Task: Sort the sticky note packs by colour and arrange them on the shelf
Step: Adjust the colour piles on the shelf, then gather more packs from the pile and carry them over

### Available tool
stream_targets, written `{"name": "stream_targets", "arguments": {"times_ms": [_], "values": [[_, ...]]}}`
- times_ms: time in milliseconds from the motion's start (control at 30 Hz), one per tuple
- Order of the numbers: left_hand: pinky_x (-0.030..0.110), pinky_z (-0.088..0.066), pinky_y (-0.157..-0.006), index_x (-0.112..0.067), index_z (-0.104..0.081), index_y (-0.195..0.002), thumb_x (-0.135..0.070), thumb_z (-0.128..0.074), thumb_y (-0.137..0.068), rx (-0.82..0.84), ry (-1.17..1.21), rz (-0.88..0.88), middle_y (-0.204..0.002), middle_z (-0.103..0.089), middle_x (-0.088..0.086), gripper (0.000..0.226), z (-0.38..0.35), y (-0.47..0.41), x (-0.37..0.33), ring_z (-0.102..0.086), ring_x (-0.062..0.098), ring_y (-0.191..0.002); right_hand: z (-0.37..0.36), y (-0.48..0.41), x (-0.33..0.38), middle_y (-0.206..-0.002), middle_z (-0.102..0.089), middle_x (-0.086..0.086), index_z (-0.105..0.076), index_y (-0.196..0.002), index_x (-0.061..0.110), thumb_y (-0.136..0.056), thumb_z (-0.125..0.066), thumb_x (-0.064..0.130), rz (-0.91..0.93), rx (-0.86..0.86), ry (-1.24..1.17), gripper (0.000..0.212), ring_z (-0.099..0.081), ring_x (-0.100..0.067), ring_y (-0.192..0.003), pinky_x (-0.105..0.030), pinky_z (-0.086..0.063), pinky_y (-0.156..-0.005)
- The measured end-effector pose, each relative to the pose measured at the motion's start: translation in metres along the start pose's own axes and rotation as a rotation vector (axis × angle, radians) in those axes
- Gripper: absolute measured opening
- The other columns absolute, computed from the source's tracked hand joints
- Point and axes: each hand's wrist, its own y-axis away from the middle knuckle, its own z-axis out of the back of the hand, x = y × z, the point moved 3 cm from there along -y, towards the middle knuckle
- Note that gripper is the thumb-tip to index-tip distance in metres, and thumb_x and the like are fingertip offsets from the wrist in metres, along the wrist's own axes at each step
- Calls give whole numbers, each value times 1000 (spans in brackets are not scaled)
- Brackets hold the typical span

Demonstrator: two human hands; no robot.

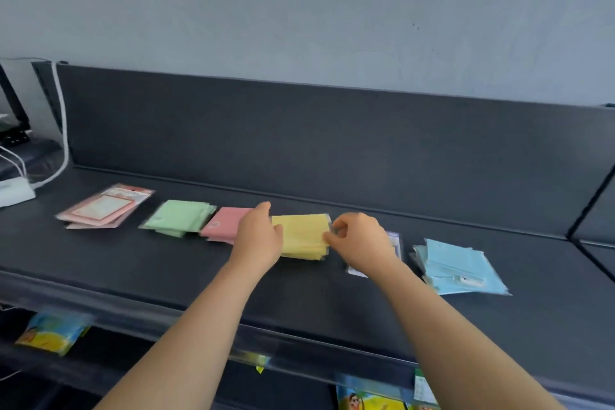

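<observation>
Piles of sticky note packs lie in a row on the dark shelf (pixel 332 303). From left: a pale pink pile with printed cards (pixel 100 210), a green pile (pixel 179 218), a pink pile (pixel 223 225), a yellow pile (pixel 303 235), a purple-edged pack (pixel 394 241) mostly hidden by my right hand, and a blue pile (pixel 461 268). My left hand (pixel 258 235) grips the yellow pile's left edge. On the yellow pile's right edge my right hand (pixel 359 241) pinches with curled fingers.
The shelf has a dark back panel (pixel 332 143). White cables (pixel 63 130) and a white power block (pixel 15 191) sit at the far left. Colourful printed packets (pixel 50 333) hang below the shelf's front edge, more at the lower right (pixel 369 403).
</observation>
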Motion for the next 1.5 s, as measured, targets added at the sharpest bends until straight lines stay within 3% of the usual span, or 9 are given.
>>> {"name": "stream_targets", "arguments": {"times_ms": [200, 433, 667, 867, 1267, 1500], "values": [[37, -39, -104, -12, -45, -141, -26, -51, -97, -39, -180, -245, -139, -51, 5, 47, 5, 12, -17, -46, 25, -126, 20, 17, -2, -124, -59, -3, -59, -120, 9, -95, -50, 29, 73, -188, 132, 34, -54, -23, -113, -33, -46, -86], [35, -41, -92, -18, -55, -132, -30, -48, -98, -40, -257, -457, -130, -59, 1, 37, -13, 39, -58, -52, 25, -116, 52, 46, -31, -122, -61, -6, -59, -117, 6, -96, -49, 28, 40, -326, 215, 32, -54, -25, -113, -35, -45, -90], [34, -40, -93, -18, -56, -131, -30, -48, -97, 27, -213, -589, -127, -61, -1, 38, -60, 77, -116, -53, 24, -113, 96, 86, -89, -120, -62, -6, -59, -115, 4, -96, -47, 26, -72, -390, 239, 31, -55, -24, -110, -36, -47, -87], [34, -38, -96, -19, -54, -134, -33, -48, -98, 69, -190, -643, -131, -59, -2, 39, -111, 120, -178, -52, 22, -115, 145, 125, -159, -118, -62, -9, -59, -115, 2, -96, -48, 27, -159, -401, 257, 33, -55, -27, -110, -40, -47, -88], [32, -38, -93, -21, -53, -134, -34, -46, -99, 195, -149, -726, -125, -60, -4, 38, -244, 223, -306, -53, 21, -113, 247, 204, -329, -120, -61, -8, -59, -116, 3, -98, -46, 27, -316, -363, 313, 33, -56, -27, -108, -37, -47, -86], [33, -42, -88, -18, -59, -123, -33, -46, -98, 283, -219, -739, -114, -63, -1, 32, -308, 241, -343, -55, 22, -105, 275, 223, -400, -131, -57, -4, -59, -124, 7, -99, -45, 28, -389, -344, 277, 35, -55, -25, -116, -33, -44, -91]]}}
